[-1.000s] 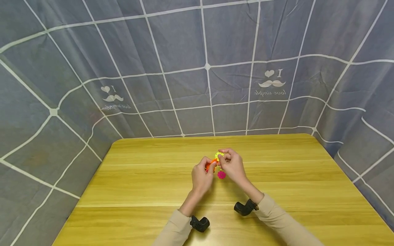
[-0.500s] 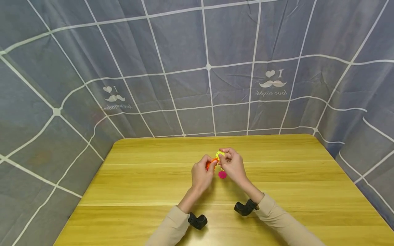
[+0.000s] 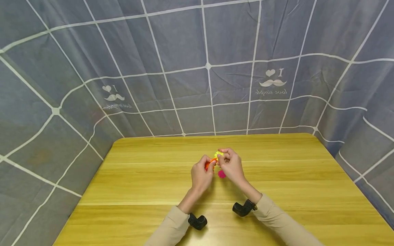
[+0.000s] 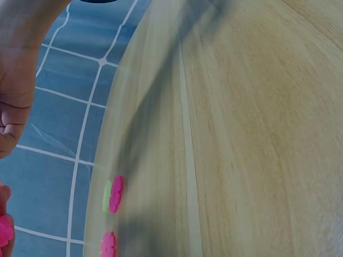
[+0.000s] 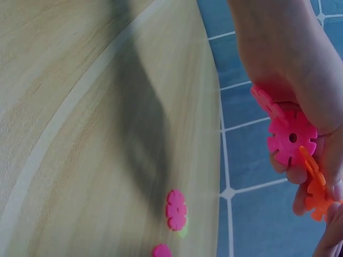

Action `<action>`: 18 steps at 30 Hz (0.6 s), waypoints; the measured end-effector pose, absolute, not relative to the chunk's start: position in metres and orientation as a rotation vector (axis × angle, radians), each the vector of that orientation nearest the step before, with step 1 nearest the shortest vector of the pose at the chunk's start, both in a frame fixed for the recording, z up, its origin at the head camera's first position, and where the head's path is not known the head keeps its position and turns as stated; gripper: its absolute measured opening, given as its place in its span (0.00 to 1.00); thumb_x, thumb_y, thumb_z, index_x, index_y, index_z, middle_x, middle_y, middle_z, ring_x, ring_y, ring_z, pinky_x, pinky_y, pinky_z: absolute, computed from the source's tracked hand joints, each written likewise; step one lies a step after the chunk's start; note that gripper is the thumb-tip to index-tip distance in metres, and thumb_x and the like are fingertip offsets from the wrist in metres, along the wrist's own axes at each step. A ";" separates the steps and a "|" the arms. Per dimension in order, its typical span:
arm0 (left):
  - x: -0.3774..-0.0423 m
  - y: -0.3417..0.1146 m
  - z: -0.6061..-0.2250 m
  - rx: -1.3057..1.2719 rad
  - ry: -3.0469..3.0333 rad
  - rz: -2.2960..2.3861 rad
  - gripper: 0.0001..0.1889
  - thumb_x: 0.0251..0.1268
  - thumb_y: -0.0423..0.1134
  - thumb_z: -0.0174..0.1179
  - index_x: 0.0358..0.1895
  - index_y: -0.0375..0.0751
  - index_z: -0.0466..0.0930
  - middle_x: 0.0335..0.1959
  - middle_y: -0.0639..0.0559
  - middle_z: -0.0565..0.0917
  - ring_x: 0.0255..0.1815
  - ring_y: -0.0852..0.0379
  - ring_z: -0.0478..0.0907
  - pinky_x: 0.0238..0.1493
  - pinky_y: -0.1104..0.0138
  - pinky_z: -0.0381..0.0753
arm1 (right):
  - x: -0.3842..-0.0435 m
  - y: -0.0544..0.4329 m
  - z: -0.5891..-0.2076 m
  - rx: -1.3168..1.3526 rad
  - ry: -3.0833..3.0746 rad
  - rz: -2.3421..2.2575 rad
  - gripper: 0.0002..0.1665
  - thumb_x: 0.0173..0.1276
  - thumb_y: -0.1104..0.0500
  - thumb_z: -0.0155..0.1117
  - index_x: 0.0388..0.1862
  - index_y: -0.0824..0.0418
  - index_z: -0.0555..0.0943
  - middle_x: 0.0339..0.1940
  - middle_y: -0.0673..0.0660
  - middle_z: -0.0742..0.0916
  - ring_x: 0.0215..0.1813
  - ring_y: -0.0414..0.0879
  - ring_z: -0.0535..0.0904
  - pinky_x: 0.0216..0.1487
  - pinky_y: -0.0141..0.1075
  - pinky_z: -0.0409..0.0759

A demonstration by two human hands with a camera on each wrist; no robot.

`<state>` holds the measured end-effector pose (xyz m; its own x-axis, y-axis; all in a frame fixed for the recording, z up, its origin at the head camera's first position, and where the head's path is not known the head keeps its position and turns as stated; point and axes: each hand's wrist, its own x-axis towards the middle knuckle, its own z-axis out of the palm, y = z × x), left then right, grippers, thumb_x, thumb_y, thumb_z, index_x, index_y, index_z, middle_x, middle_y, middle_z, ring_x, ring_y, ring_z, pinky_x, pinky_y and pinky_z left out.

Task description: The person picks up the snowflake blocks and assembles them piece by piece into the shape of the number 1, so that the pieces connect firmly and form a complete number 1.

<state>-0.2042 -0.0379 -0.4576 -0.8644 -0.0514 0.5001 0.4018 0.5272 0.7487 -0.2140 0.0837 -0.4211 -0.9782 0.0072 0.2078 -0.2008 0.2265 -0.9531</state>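
Note:
In the head view my left hand (image 3: pixel 201 174) grips a small cluster of notched plastic building discs. The orange disc (image 5: pixel 319 199) and pink disc (image 5: pixel 292 137) of that cluster show best in the right wrist view, slotted together at an angle, with a second pink one edge-on behind. My right hand (image 3: pixel 232 166) pinches a yellow notched disc (image 3: pixel 219 155) between thumb and fingers. The yellow disc's lower edge lies close against the orange one; whether they are joined I cannot tell. Below the hands, a loose pink disc (image 3: pixel 222 174) lies on the table.
The wooden table (image 3: pixel 138 191) ends at a grey gridded curtain (image 3: pixel 184 89). In the left wrist view, a pale green disc (image 4: pixel 107 196) lies beside a pink disc (image 4: pixel 116 194), with another pink disc (image 4: pixel 109 244) nearby. Each wrist carries a black camera (image 3: pixel 197 221).
The hands stay together over the same spot, with only slight shifts. The yellow disc moves marginally left toward the orange one. Nothing is let go or newly taken.

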 end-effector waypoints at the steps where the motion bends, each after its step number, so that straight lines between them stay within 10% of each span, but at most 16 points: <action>1: -0.204 -0.038 -0.458 -0.286 -2.300 -1.300 0.05 0.63 0.32 0.62 0.29 0.37 0.78 0.18 0.48 0.82 0.16 0.66 0.71 0.19 0.78 0.66 | -0.217 0.084 -0.426 0.182 -2.318 1.844 0.14 0.67 0.69 0.58 0.50 0.74 0.77 0.22 0.69 0.83 0.20 0.38 0.77 0.22 0.24 0.74; 6: -0.205 -0.036 -0.459 -0.286 -2.303 -1.272 0.05 0.61 0.32 0.63 0.28 0.38 0.78 0.17 0.49 0.81 0.17 0.67 0.66 0.20 0.78 0.64 | -0.220 0.085 -0.435 0.178 -2.308 1.814 0.13 0.66 0.69 0.59 0.49 0.72 0.78 0.18 0.57 0.82 0.21 0.44 0.76 0.19 0.25 0.70; 18: -0.204 -0.035 -0.457 -0.295 -2.227 -1.295 0.06 0.60 0.31 0.63 0.27 0.37 0.77 0.16 0.49 0.78 0.17 0.68 0.64 0.19 0.78 0.63 | -0.211 0.081 -0.424 0.182 -2.258 1.862 0.12 0.67 0.71 0.57 0.49 0.73 0.77 0.19 0.67 0.81 0.17 0.33 0.69 0.17 0.23 0.62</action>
